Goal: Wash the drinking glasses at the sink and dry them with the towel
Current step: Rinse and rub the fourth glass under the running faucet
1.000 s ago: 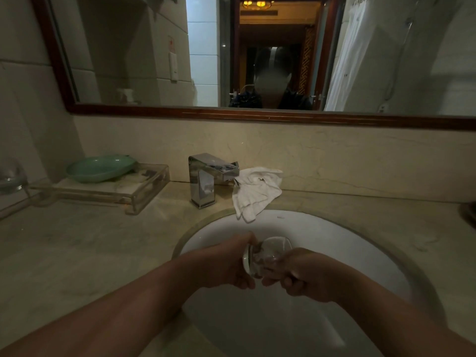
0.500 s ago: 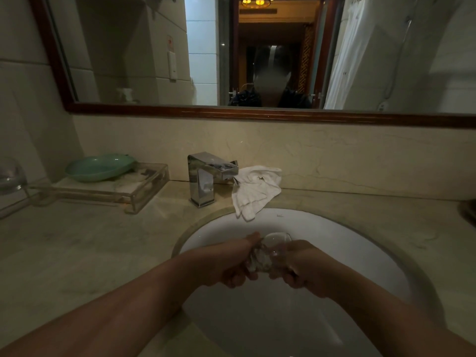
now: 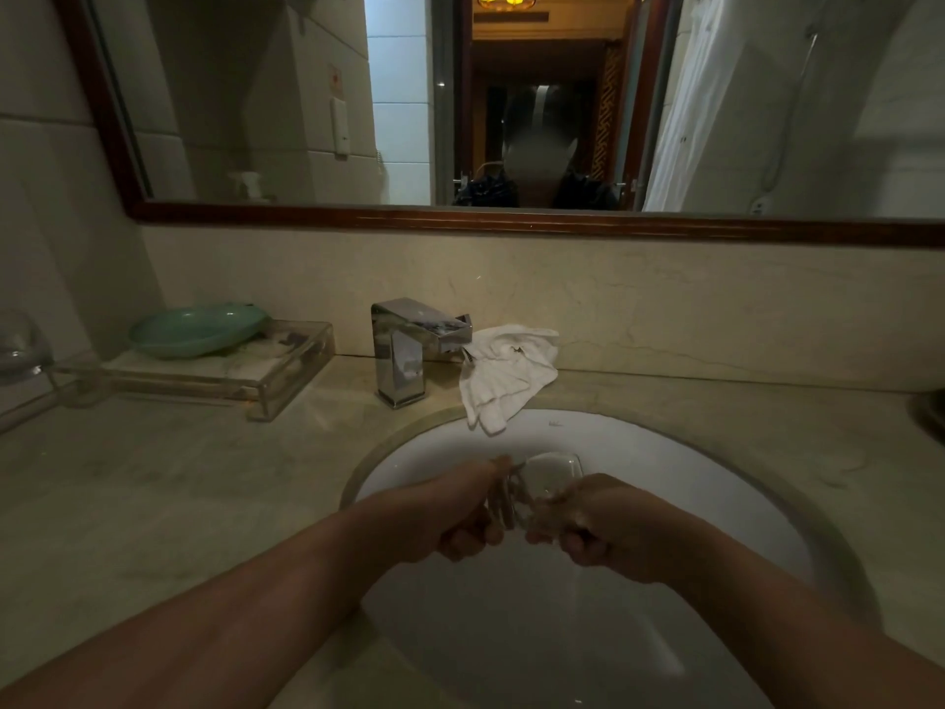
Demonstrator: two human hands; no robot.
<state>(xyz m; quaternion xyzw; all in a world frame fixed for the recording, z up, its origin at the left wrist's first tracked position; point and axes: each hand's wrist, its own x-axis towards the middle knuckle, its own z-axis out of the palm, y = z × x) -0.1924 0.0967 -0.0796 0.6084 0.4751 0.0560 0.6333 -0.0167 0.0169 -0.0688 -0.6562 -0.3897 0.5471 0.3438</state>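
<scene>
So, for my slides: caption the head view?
Left hand and right hand hold a glass over the sink; towel beside faucet.

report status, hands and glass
Left hand and right hand both gripping the glass, over the sink. Towel lying by the faucet, untouched. Nothing in the way.

Clear glass tumbler (image 3: pixel 549 475), glossy white ceramic sink (image 3: pixel 665 468), mirror-polished metal faucet (image 3: pixel 404 350), soft white cloth towel (image 3: pixel 503 376), veined stone counter (image 3: pixel 179 478)
</scene>
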